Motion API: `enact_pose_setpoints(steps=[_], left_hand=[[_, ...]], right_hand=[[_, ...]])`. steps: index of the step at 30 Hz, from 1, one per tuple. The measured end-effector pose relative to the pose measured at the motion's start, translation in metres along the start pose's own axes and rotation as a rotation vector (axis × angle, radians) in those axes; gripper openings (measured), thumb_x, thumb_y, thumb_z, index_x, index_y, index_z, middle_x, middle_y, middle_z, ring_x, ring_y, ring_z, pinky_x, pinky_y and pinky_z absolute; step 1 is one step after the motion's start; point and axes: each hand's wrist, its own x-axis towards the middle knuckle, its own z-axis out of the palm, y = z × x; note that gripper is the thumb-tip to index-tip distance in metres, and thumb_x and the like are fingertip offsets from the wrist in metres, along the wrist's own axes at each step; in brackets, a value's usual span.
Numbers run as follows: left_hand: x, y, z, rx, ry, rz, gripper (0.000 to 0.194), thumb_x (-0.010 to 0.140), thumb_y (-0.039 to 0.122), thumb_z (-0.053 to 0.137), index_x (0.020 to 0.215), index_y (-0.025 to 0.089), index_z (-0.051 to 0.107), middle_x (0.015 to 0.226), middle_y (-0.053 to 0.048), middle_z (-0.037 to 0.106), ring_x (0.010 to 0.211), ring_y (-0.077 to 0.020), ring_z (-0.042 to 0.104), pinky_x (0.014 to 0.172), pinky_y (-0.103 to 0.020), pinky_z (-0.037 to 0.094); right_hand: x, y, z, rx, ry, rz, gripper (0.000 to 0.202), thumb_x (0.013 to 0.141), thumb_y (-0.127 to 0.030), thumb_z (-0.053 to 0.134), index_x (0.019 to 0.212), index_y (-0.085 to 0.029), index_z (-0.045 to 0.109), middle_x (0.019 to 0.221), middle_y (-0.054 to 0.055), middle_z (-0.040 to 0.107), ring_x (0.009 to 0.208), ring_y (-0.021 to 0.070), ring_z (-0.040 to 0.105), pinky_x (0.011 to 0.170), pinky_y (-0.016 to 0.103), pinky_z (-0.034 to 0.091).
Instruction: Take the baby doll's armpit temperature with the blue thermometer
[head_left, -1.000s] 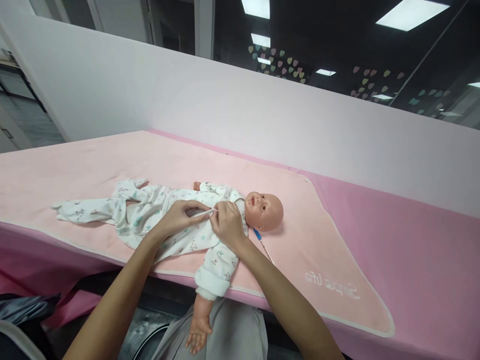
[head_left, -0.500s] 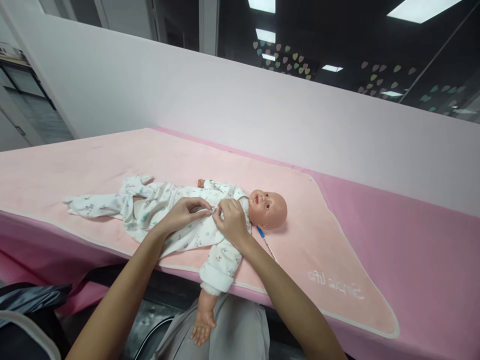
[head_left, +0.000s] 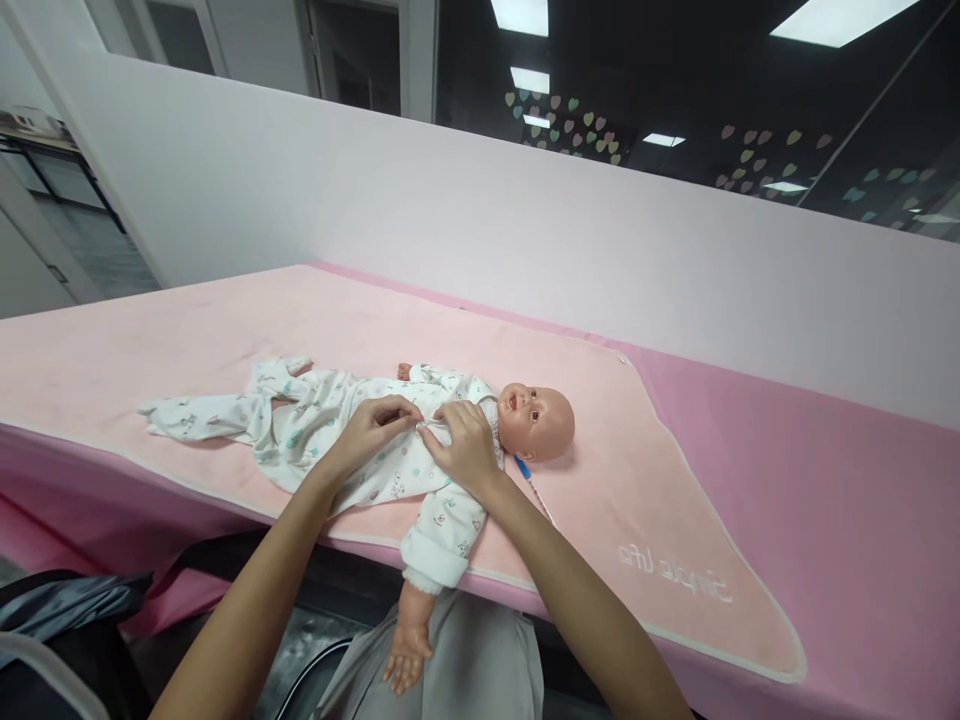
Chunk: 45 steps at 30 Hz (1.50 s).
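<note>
A baby doll (head_left: 536, 422) lies on its back with its head to the right, dressed in a white printed romper (head_left: 300, 425). Over the doll's chest, my left hand (head_left: 377, 425) pinches the edge of the romper's front between thumb and fingertips. My right hand (head_left: 466, 440) is close beside it, nearer the doll's neck, its thumb and fingers closed on the same front edge. Whatever fastener is there is too small to make out. One doll arm (head_left: 411, 635) hangs over the table's near edge, its sleeve cuff (head_left: 435, 562) folded back. The romper's legs trail to the left.
A peach mat (head_left: 652, 500) with white lettering covers much of the pink-draped table (head_left: 847, 480). Beside the doll's neck lies a thin stick with a blue end (head_left: 523, 467). A white wall (head_left: 600, 260) runs behind, and a dark bag (head_left: 67, 640) is at lower left.
My right thumb has stretched toward the left fingertips, and the front edge between my hands lies flatter. The doll stays in place; the view has shifted slightly.
</note>
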Motion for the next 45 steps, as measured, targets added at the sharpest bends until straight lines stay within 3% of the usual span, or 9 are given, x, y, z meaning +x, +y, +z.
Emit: enact_pose_setpoints(steps=[4, 7, 13, 18, 23, 28, 32, 37, 45], left_hand=[[0.003, -0.003, -0.004, -0.081, 0.028, -0.003, 0.023, 0.075, 0.038, 0.063, 0.082, 0.018, 0.071, 0.100, -0.008, 0.068, 0.099, -0.0238, 0.059, 0.090, -0.033, 0.044], [-0.002, -0.002, -0.009, -0.140, 0.108, -0.108, 0.031, 0.077, 0.042, 0.060, 0.094, 0.018, 0.070, 0.104, -0.009, 0.068, 0.101, -0.0257, 0.060, 0.089, -0.034, 0.047], [-0.039, -0.001, -0.010, 0.245, 0.144, 0.018, 0.031, 0.081, 0.044, 0.055, 0.096, 0.021, 0.069, 0.102, -0.006, 0.068, 0.096, -0.0232, 0.061, 0.085, -0.033, 0.048], [-0.057, -0.007, -0.003, 0.376, 0.263, 0.058, 0.034, 0.081, 0.042, 0.056, 0.107, 0.021, 0.064, 0.104, -0.006, 0.066, 0.096, -0.0221, 0.061, 0.085, -0.033, 0.049], [-0.056, -0.007, -0.002, 0.367, 0.241, 0.074, 0.035, 0.081, 0.038, 0.055, 0.111, 0.021, 0.061, 0.109, -0.006, 0.065, 0.100, -0.0220, 0.060, 0.088, -0.033, 0.048], [-0.053, -0.006, -0.011, 0.390, 0.164, 0.044, 0.036, 0.079, 0.040, 0.057, 0.109, 0.021, 0.064, 0.107, -0.006, 0.067, 0.098, -0.0240, 0.061, 0.087, -0.034, 0.048], [-0.050, -0.005, -0.020, 0.403, 0.097, -0.009, 0.040, 0.076, 0.044, 0.060, 0.110, 0.023, 0.065, 0.108, -0.005, 0.068, 0.100, -0.0264, 0.061, 0.087, -0.034, 0.048], [-0.050, -0.005, -0.016, 0.368, 0.177, -0.044, 0.035, 0.078, 0.044, 0.058, 0.104, 0.022, 0.067, 0.105, -0.005, 0.069, 0.097, -0.0262, 0.062, 0.084, -0.034, 0.048], [-0.054, -0.009, -0.006, 0.303, 0.288, 0.008, 0.035, 0.079, 0.041, 0.058, 0.106, 0.020, 0.065, 0.104, -0.005, 0.068, 0.093, -0.0228, 0.062, 0.085, -0.031, 0.047]], right_hand=[[0.001, 0.001, -0.002, 0.043, -0.018, 0.024, 0.014, 0.080, -0.031, 0.057, 0.087, -0.018, 0.056, 0.084, 0.004, 0.063, 0.085, 0.0194, 0.054, 0.078, 0.032, 0.040], [0.003, 0.001, -0.004, 0.061, -0.026, -0.023, 0.020, 0.080, -0.026, 0.056, 0.098, -0.018, 0.058, 0.097, 0.006, 0.064, 0.095, 0.0200, 0.054, 0.087, 0.034, 0.039], [0.002, -0.012, -0.005, 0.088, -0.126, -0.259, 0.030, 0.083, -0.013, 0.046, 0.111, -0.019, 0.056, 0.109, 0.006, 0.063, 0.107, 0.0175, 0.052, 0.105, 0.039, 0.028], [-0.001, -0.016, 0.001, 0.175, -0.123, -0.165, 0.017, 0.091, -0.022, 0.045, 0.096, -0.018, 0.061, 0.092, 0.005, 0.066, 0.093, 0.0160, 0.056, 0.097, 0.035, 0.037], [-0.002, -0.014, 0.004, 0.225, -0.034, -0.104, 0.018, 0.091, -0.020, 0.046, 0.083, -0.019, 0.062, 0.085, 0.004, 0.064, 0.086, 0.0147, 0.057, 0.092, 0.033, 0.043], [-0.002, -0.018, 0.002, 0.183, -0.022, -0.139, 0.023, 0.091, -0.014, 0.039, 0.090, -0.021, 0.061, 0.085, 0.003, 0.063, 0.087, 0.0142, 0.058, 0.101, 0.039, 0.039], [-0.001, -0.020, 0.002, 0.170, -0.006, -0.081, 0.025, 0.091, -0.013, 0.037, 0.095, -0.021, 0.061, 0.090, 0.006, 0.060, 0.093, 0.0168, 0.055, 0.095, 0.038, 0.044], [0.001, -0.021, 0.003, 0.169, -0.015, -0.091, 0.019, 0.090, -0.018, 0.043, 0.093, -0.017, 0.062, 0.087, 0.007, 0.059, 0.088, 0.0180, 0.053, 0.083, 0.034, 0.047], [0.002, -0.020, 0.003, 0.124, -0.088, -0.142, 0.020, 0.090, -0.019, 0.045, 0.099, -0.018, 0.062, 0.097, 0.006, 0.064, 0.094, 0.0178, 0.054, 0.089, 0.033, 0.042]])
